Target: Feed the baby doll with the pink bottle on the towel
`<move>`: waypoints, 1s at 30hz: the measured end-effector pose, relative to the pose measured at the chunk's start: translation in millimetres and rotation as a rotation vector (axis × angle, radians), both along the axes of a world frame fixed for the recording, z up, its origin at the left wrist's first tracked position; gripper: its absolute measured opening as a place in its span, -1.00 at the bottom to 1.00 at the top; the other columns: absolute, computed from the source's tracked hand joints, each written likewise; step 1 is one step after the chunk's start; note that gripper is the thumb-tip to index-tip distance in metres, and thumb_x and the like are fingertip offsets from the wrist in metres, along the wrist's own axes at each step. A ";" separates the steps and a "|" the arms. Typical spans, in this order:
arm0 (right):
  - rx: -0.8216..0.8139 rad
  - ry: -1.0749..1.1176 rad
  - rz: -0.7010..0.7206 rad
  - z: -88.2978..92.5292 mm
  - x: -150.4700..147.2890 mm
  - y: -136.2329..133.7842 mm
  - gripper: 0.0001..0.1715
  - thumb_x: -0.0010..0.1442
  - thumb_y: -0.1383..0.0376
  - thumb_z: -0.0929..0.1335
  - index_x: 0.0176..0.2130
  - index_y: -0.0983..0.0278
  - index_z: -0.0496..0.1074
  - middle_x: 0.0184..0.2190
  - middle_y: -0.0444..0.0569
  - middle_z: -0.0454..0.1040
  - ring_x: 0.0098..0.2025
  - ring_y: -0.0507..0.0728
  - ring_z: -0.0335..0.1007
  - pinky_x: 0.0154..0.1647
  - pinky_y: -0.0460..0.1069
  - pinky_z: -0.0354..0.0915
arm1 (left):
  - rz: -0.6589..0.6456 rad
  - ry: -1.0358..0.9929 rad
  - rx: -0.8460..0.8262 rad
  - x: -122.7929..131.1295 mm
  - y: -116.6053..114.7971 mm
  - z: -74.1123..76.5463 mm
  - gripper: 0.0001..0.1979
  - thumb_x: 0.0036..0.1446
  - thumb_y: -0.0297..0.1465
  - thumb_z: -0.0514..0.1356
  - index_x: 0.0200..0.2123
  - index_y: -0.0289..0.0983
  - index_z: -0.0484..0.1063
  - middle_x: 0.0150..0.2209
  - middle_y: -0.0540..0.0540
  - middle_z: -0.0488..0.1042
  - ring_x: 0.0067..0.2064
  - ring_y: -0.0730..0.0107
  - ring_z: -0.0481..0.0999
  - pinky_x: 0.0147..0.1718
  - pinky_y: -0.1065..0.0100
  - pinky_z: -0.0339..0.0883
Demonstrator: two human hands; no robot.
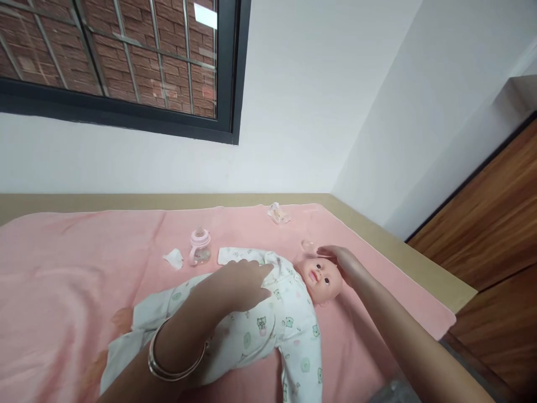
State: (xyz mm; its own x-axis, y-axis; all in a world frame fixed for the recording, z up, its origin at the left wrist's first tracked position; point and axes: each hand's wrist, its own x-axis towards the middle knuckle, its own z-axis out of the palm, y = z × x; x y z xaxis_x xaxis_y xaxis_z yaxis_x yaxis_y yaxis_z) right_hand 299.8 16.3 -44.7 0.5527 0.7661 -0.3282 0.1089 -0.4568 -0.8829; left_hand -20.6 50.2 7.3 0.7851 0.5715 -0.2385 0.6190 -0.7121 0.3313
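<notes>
A baby doll [321, 280] lies on its back, its head to the right and its bare feet to the left. It wears a white long-sleeved outfit [300, 341] printed with small animals. My left hand [247, 284], with a silver bangle on the wrist, rests over the doll's chest; thumb and forefinger are apart and the other fingers are partly hidden. At the crown of the doll's head is my right hand [342, 260], fingers stretched out and cupped against it. A small clear ring-shaped item [307, 245] lies just beyond the head.
Under the doll spreads a pink blanket [104, 252] on a tan surface [440, 277]. A pink-lidded baby bottle [200, 247] stands beyond the doll, beside a crumpled white tissue [174, 258]. Farther back lies a clear plastic wrapper [277, 214]. Walls and a barred window border the surface.
</notes>
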 end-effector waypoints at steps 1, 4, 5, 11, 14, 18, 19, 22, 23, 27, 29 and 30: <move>0.008 -0.151 0.060 -1.7 9.8 10.3 -0.45 0.12 0.07 0.30 0.01 0.32 0.43 0.13 0.09 0.43 0.03 0.11 0.47 -0.11 -0.06 0.42 | 0.008 -0.012 0.002 -4.4 0.8 2.1 -0.55 0.39 -0.21 0.18 0.25 -0.24 0.31 0.22 -0.23 0.37 0.17 0.05 0.44 0.15 -0.11 0.36; -0.057 -0.517 0.215 -6.9 35.5 44.6 -0.39 0.16 0.10 0.28 0.12 0.32 0.41 0.21 0.12 0.36 0.16 0.14 0.38 0.13 0.00 0.36 | 0.035 -0.043 0.026 -17.4 3.0 8.2 -0.54 0.39 -0.20 0.17 0.27 -0.22 0.30 0.25 -0.24 0.34 0.19 0.04 0.42 0.16 -0.11 0.35; -0.085 -0.572 0.246 -8.8 41.5 55.7 -0.37 0.12 0.12 0.32 0.14 0.33 0.40 0.22 0.13 0.34 0.18 0.17 0.36 0.22 0.03 0.32 | 0.043 -0.050 0.035 -20.6 3.5 9.6 -0.54 0.39 -0.20 0.17 0.27 -0.22 0.30 0.25 -0.24 0.33 0.19 0.04 0.42 0.15 -0.11 0.35; -0.225 -0.751 0.482 -12.3 52.4 107.1 -0.38 -0.01 0.23 0.42 0.05 0.40 0.49 0.08 0.25 0.44 0.05 0.30 0.40 0.23 0.22 0.28 | 0.066 -0.066 0.053 -15.3 4.7 2.4 -0.60 0.37 -0.23 0.20 0.19 -0.26 0.36 0.17 -0.22 0.40 0.13 0.09 0.47 0.10 -0.06 0.41; -0.203 -0.857 0.543 3.7 35.5 127.0 -0.48 -0.05 0.30 0.41 -0.07 0.46 0.53 0.02 0.29 0.46 0.07 0.39 0.38 0.21 0.28 0.25 | 0.079 -0.108 0.071 0.7 7.3 -8.7 -0.59 0.36 -0.25 0.22 0.19 -0.27 0.36 0.16 -0.22 0.42 0.11 0.09 0.48 0.08 -0.06 0.42; -0.008 -0.907 0.656 41.3 -38.6 139.2 -0.44 0.08 0.27 0.32 0.09 0.29 0.45 0.14 0.05 0.43 0.15 0.20 0.37 0.24 0.10 0.27 | 0.105 -0.257 0.151 25.9 8.0 -23.5 -0.56 0.38 -0.23 0.18 0.23 -0.27 0.32 0.19 -0.23 0.38 0.16 0.05 0.44 0.12 -0.09 0.38; 0.072 -0.884 0.728 50.7 -64.8 138.8 -0.42 0.10 0.24 0.33 0.12 0.25 0.42 0.17 -0.03 0.40 0.16 0.12 0.37 0.25 0.03 0.27 | 0.108 -0.291 0.165 31.6 7.1 -27.1 -0.56 0.39 -0.23 0.18 0.24 -0.26 0.31 0.20 -0.24 0.38 0.17 0.04 0.44 0.12 -0.10 0.38; 0.340 -0.619 0.884 73.1 -144.3 136.3 -0.37 0.12 0.14 0.36 0.16 0.25 0.39 0.16 -0.06 0.41 0.10 0.03 0.41 0.15 -0.06 0.34 | 0.090 -0.371 0.179 45.0 2.4 -37.9 -0.52 0.38 -0.21 0.18 0.28 -0.25 0.26 0.21 -0.24 0.35 0.17 0.04 0.44 0.11 -0.09 0.39; 0.392 -0.594 0.911 78.0 -167.3 137.1 -0.40 0.13 0.15 0.36 0.15 0.24 0.40 0.14 -0.08 0.42 0.09 0.01 0.41 0.17 -0.07 0.33 | 0.080 -0.391 0.179 48.0 0.6 -41.2 -0.50 0.38 -0.20 0.18 0.29 -0.24 0.25 0.21 -0.25 0.35 0.16 0.04 0.44 0.11 -0.09 0.39; 0.499 -0.692 1.034 82.6 -228.5 153.1 -0.38 0.12 0.22 0.35 0.17 0.30 0.41 0.17 -0.06 0.41 0.09 0.06 0.42 0.19 -0.03 0.34 | 0.074 -0.427 0.184 55.3 -7.1 -48.0 -0.51 0.37 -0.16 0.17 0.26 -0.25 0.28 0.20 -0.24 0.36 0.16 0.03 0.43 0.12 -0.11 0.37; 0.463 -0.815 1.113 76.2 -244.0 163.8 -0.36 0.11 0.24 0.35 0.17 0.34 0.42 0.17 -0.01 0.41 0.08 0.13 0.43 0.22 0.02 0.32 | 0.087 -0.437 0.195 57.8 -11.1 -46.9 -0.54 0.38 -0.16 0.16 0.24 -0.24 0.31 0.22 -0.24 0.34 0.19 0.02 0.40 0.14 -0.12 0.34; 0.426 -0.863 1.150 71.3 -249.5 168.5 -0.36 0.09 0.25 0.34 0.17 0.35 0.43 0.17 0.03 0.42 0.10 0.16 0.43 0.23 0.04 0.31 | 0.091 -0.442 0.200 59.0 -12.9 -45.7 -0.56 0.39 -0.16 0.15 0.23 -0.22 0.32 0.23 -0.24 0.33 0.19 0.04 0.40 0.15 -0.10 0.34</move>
